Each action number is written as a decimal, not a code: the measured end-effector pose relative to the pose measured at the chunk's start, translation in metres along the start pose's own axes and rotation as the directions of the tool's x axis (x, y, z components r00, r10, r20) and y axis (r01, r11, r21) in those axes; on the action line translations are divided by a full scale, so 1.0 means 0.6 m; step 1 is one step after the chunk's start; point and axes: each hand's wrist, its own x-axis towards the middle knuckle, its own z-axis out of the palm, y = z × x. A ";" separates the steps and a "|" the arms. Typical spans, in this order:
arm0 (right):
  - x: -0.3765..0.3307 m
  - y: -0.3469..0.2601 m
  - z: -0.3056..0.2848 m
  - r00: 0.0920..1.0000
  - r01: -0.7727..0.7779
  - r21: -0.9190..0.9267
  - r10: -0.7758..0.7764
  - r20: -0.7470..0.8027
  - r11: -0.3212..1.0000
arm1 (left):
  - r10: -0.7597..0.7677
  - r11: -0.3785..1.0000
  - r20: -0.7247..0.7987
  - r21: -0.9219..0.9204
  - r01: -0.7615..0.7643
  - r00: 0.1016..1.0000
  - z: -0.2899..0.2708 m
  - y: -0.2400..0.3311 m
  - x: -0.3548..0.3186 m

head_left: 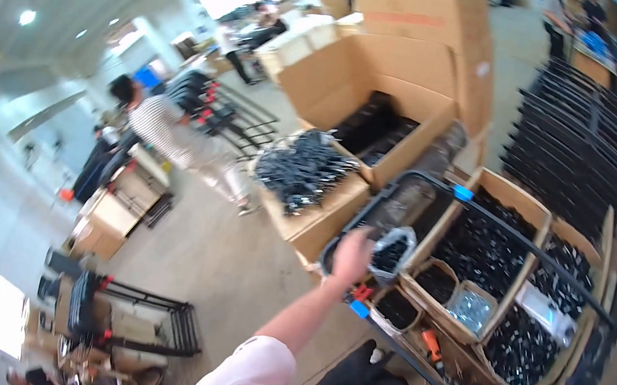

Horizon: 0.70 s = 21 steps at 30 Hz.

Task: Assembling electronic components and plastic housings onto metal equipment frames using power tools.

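floor [217, 251]: grey concrete | on it: open cardboard boxes [390, 92] of black parts, black metal racks [141, 315]

— What sort of place is this?

— A factory floor or warehouse, where parts get sorted and put together. Big cardboard boxes [421, 56] stand open on the concrete floor [216, 259], full of small black parts [304, 167].

— Anything else?

— Black metal frames [578, 140] are stacked in rows, ceiling lights [26, 17] run overhead, and a person in a striped shirt [160, 127] works among more boxes.
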 end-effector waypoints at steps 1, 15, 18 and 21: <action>0.014 -0.049 -0.005 0.981 -0.104 0.371 0.157 -0.116 0.923 | 0.015 0.999 -0.008 -0.047 -0.015 1.000 -0.016 0.036 -0.029; 0.021 -0.094 -0.072 0.980 -0.143 0.359 0.182 -0.077 0.922 | 0.365 0.890 0.663 -0.454 -0.036 0.653 0.027 0.282 -0.277; -0.149 -0.116 -0.209 0.961 -0.120 0.509 0.228 -0.155 0.852 | 0.339 0.886 0.672 -0.464 0.017 0.658 0.044 0.311 -0.268; -0.256 -0.072 -0.245 0.978 -0.178 0.465 0.209 -0.016 0.867 | 0.368 0.837 0.704 -0.536 0.114 0.607 0.086 0.371 -0.269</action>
